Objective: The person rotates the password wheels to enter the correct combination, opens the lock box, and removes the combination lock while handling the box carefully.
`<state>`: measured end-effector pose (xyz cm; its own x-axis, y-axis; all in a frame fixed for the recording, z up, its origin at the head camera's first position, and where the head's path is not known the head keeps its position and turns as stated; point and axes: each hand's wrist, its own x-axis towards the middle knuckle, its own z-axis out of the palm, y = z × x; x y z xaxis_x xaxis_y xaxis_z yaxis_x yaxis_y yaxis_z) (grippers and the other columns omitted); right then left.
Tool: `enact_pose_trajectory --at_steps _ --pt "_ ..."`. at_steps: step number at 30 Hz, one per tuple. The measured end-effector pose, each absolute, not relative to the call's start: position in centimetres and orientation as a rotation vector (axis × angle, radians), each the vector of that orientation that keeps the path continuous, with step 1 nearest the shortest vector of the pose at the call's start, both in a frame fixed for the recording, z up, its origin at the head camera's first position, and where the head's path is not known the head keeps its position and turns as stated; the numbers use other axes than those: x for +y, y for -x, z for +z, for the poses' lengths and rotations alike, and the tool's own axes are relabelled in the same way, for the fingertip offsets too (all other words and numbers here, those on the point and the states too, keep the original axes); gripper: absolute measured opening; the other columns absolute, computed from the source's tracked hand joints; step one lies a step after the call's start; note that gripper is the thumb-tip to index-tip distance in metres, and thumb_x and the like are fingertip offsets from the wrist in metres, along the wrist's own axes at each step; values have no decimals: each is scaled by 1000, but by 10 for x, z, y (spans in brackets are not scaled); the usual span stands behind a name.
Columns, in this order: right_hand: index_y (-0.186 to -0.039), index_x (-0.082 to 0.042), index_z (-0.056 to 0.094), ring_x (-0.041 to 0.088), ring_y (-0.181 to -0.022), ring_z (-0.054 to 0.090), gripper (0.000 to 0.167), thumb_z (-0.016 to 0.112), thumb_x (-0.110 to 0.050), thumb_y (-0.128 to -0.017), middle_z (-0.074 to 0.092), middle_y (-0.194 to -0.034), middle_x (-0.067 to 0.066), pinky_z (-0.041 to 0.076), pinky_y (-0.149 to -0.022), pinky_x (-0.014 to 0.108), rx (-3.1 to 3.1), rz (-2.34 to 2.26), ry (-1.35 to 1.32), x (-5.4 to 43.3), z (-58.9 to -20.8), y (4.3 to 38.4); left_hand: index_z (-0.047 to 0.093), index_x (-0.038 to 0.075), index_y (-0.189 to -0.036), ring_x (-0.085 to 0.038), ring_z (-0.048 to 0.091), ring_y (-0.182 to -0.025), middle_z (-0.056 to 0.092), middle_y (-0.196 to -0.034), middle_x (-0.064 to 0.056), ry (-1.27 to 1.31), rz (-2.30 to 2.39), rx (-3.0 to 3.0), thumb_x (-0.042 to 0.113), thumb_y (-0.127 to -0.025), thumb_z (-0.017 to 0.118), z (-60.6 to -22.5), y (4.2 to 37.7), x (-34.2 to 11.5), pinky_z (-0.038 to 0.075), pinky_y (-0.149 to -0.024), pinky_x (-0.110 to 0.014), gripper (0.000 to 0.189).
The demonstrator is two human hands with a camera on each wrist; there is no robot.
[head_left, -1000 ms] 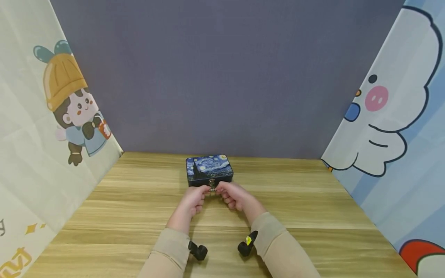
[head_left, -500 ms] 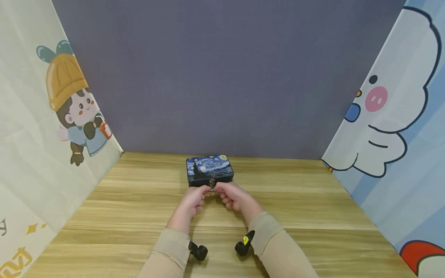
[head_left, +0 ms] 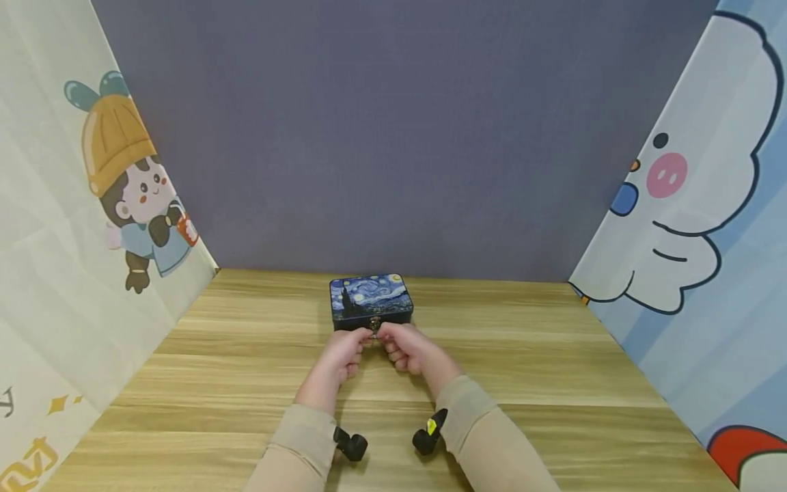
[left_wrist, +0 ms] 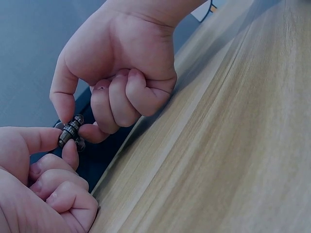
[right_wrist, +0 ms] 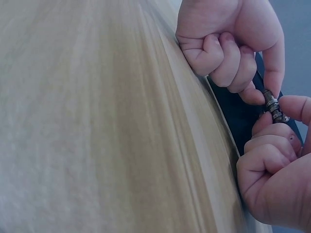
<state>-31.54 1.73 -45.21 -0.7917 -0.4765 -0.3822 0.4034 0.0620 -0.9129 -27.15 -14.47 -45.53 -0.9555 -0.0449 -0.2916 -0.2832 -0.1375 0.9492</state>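
Note:
A small tin box with a starry night painting on its lid stands closed on the table, a metal clasp at its front. A small cylindrical combination padlock with number rings is at that clasp. My left hand pinches one end of the padlock between thumb and index finger. At the other end, my right hand pinches it the same way. The remaining fingers of both hands are curled into the palms. Fingertips cover part of the padlock, and its shackle is mostly hidden.
The wood-grain table reaches back to a grey panel, close behind the box. Printed cloths stand at the left and right sides. Small black cameras sit on both wrists.
My right hand and forearm have shifted slightly to the left, bringing the right fingertips closer to the left ones at the padlock. The left hand and box hold almost still.

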Motion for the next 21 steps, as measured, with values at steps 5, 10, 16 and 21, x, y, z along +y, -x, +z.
enact_pose_trajectory --at_steps 5,10,16,21 --pt "-65 -16 46 4 -42 19 21 61 -20 -79 26 -55 -8 14 -39 21 1706 -1808 62 16 -454 316 62 -5 -98 -4 19 -42 29 -55 9 372 2218 1956 21 -95 62 -456 272 -145 18 -39 -21 27" --pt "-67 -16 48 5 -43 18 19 61 -21 -79 26 -55 -8 14 -40 21 1713 -1809 59 15 -455 317 62 -5 -96 -5 19 -42 29 -55 9 370 2224 1953 21 -94 63 -456 273 -145 18 -38 -21 26" --pt "-66 -16 47 5 -43 18 20 61 -22 -78 26 -55 -8 14 -39 22 1719 -1812 61 15 -455 316 62 -4 -94 -4 19 -42 29 -55 9 370 2225 1956 21 -94 63 -457 273 -145 18 -38 -21 25" --pt "-66 -16 47 5 -43 18 20 61 -22 -78 26 -55 -8 15 -39 21 1714 -1813 62 15 -456 316 62 -4 -95 -5 19 -43 29 -55 9 373 2224 1948 21 -94 63 -456 273 -146 18 -39 -21 25"
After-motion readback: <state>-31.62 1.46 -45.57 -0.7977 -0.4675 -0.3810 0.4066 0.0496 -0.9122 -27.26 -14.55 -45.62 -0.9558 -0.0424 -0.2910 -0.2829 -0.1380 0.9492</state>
